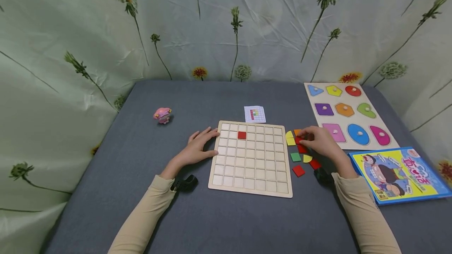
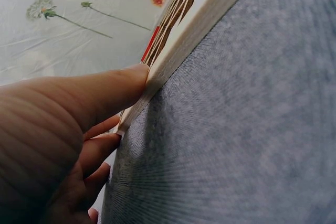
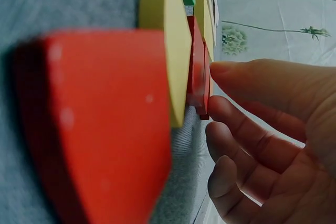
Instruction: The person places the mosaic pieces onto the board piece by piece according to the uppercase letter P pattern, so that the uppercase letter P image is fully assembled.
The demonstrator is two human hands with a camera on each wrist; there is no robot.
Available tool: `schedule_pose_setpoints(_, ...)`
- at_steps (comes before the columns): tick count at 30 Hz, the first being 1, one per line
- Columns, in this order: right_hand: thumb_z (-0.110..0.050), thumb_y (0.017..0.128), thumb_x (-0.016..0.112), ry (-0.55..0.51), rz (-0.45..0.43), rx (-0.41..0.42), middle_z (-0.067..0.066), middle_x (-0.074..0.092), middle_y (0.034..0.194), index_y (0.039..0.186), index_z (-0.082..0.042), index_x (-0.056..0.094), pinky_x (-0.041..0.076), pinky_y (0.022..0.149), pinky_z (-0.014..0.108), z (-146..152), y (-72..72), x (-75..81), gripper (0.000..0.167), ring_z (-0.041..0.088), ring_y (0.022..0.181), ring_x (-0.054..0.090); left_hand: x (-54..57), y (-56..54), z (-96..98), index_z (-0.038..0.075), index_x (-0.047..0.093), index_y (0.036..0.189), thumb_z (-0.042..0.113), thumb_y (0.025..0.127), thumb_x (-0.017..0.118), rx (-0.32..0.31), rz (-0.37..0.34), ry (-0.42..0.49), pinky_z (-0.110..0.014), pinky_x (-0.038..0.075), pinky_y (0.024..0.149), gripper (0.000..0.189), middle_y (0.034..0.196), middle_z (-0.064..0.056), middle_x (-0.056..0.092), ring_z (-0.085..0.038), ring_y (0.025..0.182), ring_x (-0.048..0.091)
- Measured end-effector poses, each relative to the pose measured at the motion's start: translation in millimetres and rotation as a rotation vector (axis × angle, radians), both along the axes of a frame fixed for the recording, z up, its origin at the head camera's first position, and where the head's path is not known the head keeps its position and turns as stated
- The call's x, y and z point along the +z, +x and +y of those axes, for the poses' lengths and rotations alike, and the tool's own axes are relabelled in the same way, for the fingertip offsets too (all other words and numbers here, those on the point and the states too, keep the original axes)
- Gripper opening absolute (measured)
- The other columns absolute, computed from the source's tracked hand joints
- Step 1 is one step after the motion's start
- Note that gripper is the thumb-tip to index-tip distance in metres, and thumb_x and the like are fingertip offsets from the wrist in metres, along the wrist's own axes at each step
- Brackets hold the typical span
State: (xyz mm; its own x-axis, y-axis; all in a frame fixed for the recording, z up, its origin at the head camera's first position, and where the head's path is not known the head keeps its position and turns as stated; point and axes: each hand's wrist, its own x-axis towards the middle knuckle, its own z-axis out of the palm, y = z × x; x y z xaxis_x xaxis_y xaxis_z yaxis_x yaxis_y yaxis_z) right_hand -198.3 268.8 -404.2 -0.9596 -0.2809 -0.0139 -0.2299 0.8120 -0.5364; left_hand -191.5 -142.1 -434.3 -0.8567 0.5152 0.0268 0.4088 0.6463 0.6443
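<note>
A light wooden grid board (image 1: 250,160) lies on the table, with one red square tile (image 1: 241,135) in a cell of its second row. My left hand (image 1: 198,146) rests at the board's left edge, thumb and fingertips touching the rim; in the left wrist view the thumb (image 2: 118,85) presses the edge. To the right of the board, my right hand (image 1: 319,140) pinches a red tile (image 1: 298,140) among loose pieces. The right wrist view has the thumb and index fingertips at that tile (image 3: 206,80). Near it are a green square (image 1: 295,156) and yellow pieces (image 1: 290,141).
A printed pattern card (image 1: 255,114) lies behind the board. At the right are a shape puzzle board (image 1: 326,120) and a blue-and-yellow box (image 1: 399,173). A pink toy figure (image 1: 163,115) stands at the left. Several red tiles (image 1: 298,171) lie nearer the front.
</note>
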Motion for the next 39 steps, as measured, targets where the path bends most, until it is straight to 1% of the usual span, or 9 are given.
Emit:
schedule_pose_setpoints(3, -0.008, 0.082, 0.067, 0.002, 0.001, 0.000, 0.016, 0.064, 0.087, 0.101, 0.003, 0.068, 0.039, 0.057, 0.021, 0.9, 0.0, -0.1, 0.022, 0.018, 0.071, 0.049, 0.6, 0.3, 0.0, 0.010, 0.042, 0.141, 0.026, 0.086, 0.067, 0.003, 0.006, 0.001, -0.056, 0.005, 0.113, 0.062, 0.152, -0.010, 0.034, -0.031, 0.146, 0.019)
schedule_pose_setpoints(7, -0.011, 0.081, 0.069, 0.011, -0.030, -0.025, 0.017, 0.064, 0.088, 0.103, 0.004, 0.067, 0.040, 0.058, 0.021, 2.3, 2.1, -0.2, 0.027, 0.018, 0.071, 0.049, -0.5, 1.9, 0.1, 0.011, 0.042, 0.141, 0.026, 0.086, 0.066, -0.003, 0.009, 0.000, -0.057, 0.006, 0.113, 0.061, 0.152, -0.011, 0.034, -0.032, 0.146, 0.019)
schedule_pose_setpoints(10, -0.012, 0.080, 0.070, 0.018, -0.043, -0.043, 0.015, 0.064, 0.086, 0.103, 0.004, 0.067, 0.041, 0.059, 0.022, 3.6, 4.1, 0.7, 0.028, 0.018, 0.071, 0.049, -0.7, 2.6, 1.3, 0.011, 0.042, 0.141, 0.026, 0.086, 0.066, -0.007, 0.009, 0.004, -0.057, 0.006, 0.113, 0.061, 0.152, -0.011, 0.035, -0.032, 0.146, 0.019)
schedule_pose_setpoints(13, -0.013, 0.079, 0.072, 0.021, -0.038, -0.051, 0.013, 0.063, 0.083, 0.102, 0.003, 0.068, 0.041, 0.059, 0.022, 4.7, 5.3, 1.6, 0.028, 0.018, 0.071, 0.049, 0.7, 2.9, 2.7, 0.011, 0.042, 0.141, 0.026, 0.086, 0.066, -0.006, 0.009, 0.006, -0.056, 0.006, 0.113, 0.061, 0.152, -0.010, 0.035, -0.031, 0.146, 0.019)
schedule_pose_setpoints(19, -0.015, 0.078, 0.074, 0.033, -0.026, -0.046, 0.010, 0.061, 0.079, 0.100, 0.003, 0.068, 0.040, 0.057, 0.022, 5.0, 7.4, 0.2, 0.029, 0.016, 0.069, 0.047, 3.4, 5.5, 2.0, 0.010, 0.043, 0.140, 0.025, 0.086, 0.066, -0.010, 0.002, 0.015, -0.057, 0.005, 0.113, 0.060, 0.152, -0.011, 0.035, -0.032, 0.146, 0.019)
schedule_pose_setpoints(28, -0.015, 0.077, 0.074, 0.049, -0.016, -0.034, 0.009, 0.062, 0.078, 0.097, 0.002, 0.069, 0.040, 0.057, 0.022, 1.2, 8.9, -0.9, 0.026, 0.015, 0.068, 0.048, 1.4, 9.8, -1.0, 0.010, 0.043, 0.140, 0.027, 0.086, 0.066, -0.001, 0.009, 0.012, -0.058, 0.007, 0.112, 0.061, 0.151, -0.012, 0.036, -0.034, 0.145, 0.020)
schedule_pose_setpoints(35, -0.016, 0.077, 0.074, 0.055, -0.016, -0.036, 0.009, 0.062, 0.077, 0.096, 0.001, 0.070, 0.041, 0.056, 0.021, -0.4, 8.3, 0.1, 0.026, 0.015, 0.067, 0.048, 0.9, 9.3, -1.8, 0.010, 0.044, 0.139, 0.026, 0.086, 0.067, 0.006, 0.021, 0.012, -0.058, 0.008, 0.112, 0.061, 0.151, -0.012, 0.037, -0.034, 0.145, 0.021)
schedule_pose_setpoints(39, -0.016, 0.077, 0.074, 0.053, -0.011, -0.035, 0.009, 0.062, 0.078, 0.096, 0.001, 0.070, 0.041, 0.057, 0.021, -1.3, 9.4, 0.0, 0.026, 0.015, 0.068, 0.048, 1.5, 10.6, -2.3, 0.011, 0.043, 0.140, 0.027, 0.086, 0.066, 0.007, 0.005, 0.013, -0.057, 0.006, 0.112, 0.061, 0.152, -0.011, 0.035, -0.033, 0.146, 0.020)
